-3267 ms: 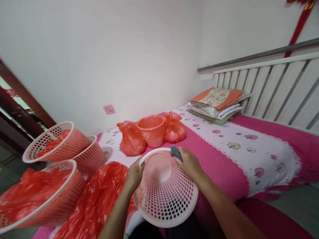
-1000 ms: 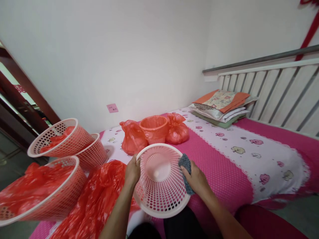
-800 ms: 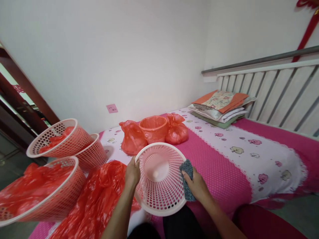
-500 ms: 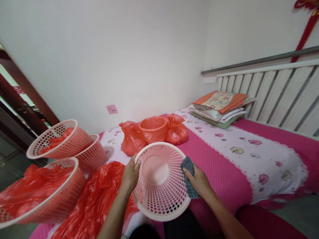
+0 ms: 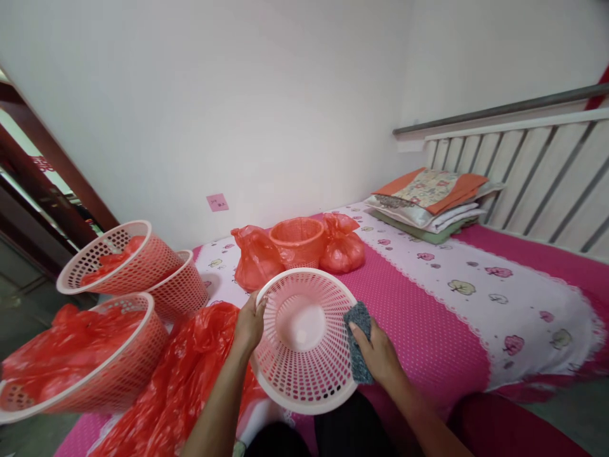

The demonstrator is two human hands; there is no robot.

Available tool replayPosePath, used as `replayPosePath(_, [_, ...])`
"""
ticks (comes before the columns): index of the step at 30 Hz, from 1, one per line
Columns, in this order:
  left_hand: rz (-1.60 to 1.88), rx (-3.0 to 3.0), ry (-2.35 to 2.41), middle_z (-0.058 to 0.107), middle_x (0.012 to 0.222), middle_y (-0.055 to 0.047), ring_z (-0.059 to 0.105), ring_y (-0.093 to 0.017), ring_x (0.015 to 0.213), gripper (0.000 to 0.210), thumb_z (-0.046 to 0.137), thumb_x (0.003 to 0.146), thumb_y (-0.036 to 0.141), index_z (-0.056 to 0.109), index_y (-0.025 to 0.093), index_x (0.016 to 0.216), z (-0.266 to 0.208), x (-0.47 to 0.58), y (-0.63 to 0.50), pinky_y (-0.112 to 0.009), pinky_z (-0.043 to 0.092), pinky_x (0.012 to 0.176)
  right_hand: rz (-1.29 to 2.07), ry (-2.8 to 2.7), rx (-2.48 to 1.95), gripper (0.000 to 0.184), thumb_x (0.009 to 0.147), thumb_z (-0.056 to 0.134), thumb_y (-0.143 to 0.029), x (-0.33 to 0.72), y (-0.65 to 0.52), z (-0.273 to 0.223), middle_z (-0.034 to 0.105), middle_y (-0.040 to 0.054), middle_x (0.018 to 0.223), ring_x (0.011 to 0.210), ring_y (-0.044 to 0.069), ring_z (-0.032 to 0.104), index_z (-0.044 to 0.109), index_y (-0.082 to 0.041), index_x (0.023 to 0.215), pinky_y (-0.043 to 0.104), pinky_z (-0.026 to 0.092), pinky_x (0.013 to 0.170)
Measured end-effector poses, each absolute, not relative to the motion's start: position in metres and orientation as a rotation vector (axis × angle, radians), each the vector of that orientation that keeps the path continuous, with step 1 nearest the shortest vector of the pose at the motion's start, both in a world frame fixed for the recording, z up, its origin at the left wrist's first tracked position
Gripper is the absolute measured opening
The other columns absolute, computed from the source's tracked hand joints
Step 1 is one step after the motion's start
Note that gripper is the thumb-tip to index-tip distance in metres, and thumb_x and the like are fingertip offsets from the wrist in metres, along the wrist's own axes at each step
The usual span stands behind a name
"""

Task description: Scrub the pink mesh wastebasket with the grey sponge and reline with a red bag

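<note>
A pink perforated plastic basket point(image 5: 328, 365) is tilted in front of me above my lap, its mouth facing me. My left hand point(image 5: 250, 322) grips its rim on the left side, thumb over the edge. On the opposite side my right hand point(image 5: 378, 352) is closed on a grey-blue scrubbing cloth point(image 5: 358, 336), which it presses against the rim and outer wall. Part of the cloth behind the fingers is hidden. Beside my left forearm lies a crumpled red plastic bag point(image 5: 183, 374).
Several pink baskets point(image 5: 118, 374) with red bags stand at the left. Behind the held basket are a red-lined basket point(image 5: 299, 244) and filled red bags point(image 5: 257, 260). Folded bedding point(image 5: 431, 197) lies on the patterned bed point(image 5: 409, 304) near the white headboard point(image 5: 533, 171).
The view has turned slightly left, so most things sit a little further right. The basket's tilt has shifted slightly; both hands keep their holds, with the cloth still at the rim.
</note>
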State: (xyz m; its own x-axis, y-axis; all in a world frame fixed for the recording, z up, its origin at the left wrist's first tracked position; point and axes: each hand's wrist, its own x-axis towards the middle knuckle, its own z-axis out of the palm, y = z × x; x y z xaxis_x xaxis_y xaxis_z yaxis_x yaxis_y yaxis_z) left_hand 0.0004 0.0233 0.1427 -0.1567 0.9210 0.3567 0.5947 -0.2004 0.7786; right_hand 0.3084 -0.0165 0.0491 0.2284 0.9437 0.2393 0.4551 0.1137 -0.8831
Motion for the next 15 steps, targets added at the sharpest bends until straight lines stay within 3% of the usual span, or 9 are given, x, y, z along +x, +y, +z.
replayPosePath(5, [1.259,1.771,1.748,0.078,0.115,-0.01,0.071,-0.029,0.109,0.034,0.049,0.096,0.038,0.068,0.023,0.119,0.146,0.016,0.022,-0.044,0.05,0.1,0.821,-1.242,-1.472,0.054,0.089,0.048,-0.066,0.313,-0.035,0.032,0.079,0.0159,0.102,0.097,0.034,0.075,0.067,-0.019,0.107,0.045,0.059,0.084])
replayPosePath(10, [1.247,1.748,1.796,0.075,0.128,-0.014,0.067,-0.032,0.123,0.038,0.048,0.096,0.032,0.064,0.024,0.13,0.151,0.03,0.02,-0.048,0.048,0.107,1.045,-1.134,-1.371,0.048,0.087,0.052,-0.066,0.312,-0.051,0.017,0.079,0.0096,0.084,0.082,0.032,0.076,0.071,-0.022,0.092,0.044,0.062,0.072])
replayPosePath(15, [1.309,1.687,1.691,0.066,0.144,-0.018,0.062,-0.031,0.133,0.051,0.057,0.092,0.039,0.058,0.019,0.14,0.15,0.034,0.007,-0.048,0.045,0.114,0.998,-1.069,-1.402,0.046,0.08,0.061,-0.064,0.324,-0.048,0.024,0.076,0.0078,0.076,0.069,0.03,0.073,0.07,-0.02,0.091,0.04,0.059,0.06])
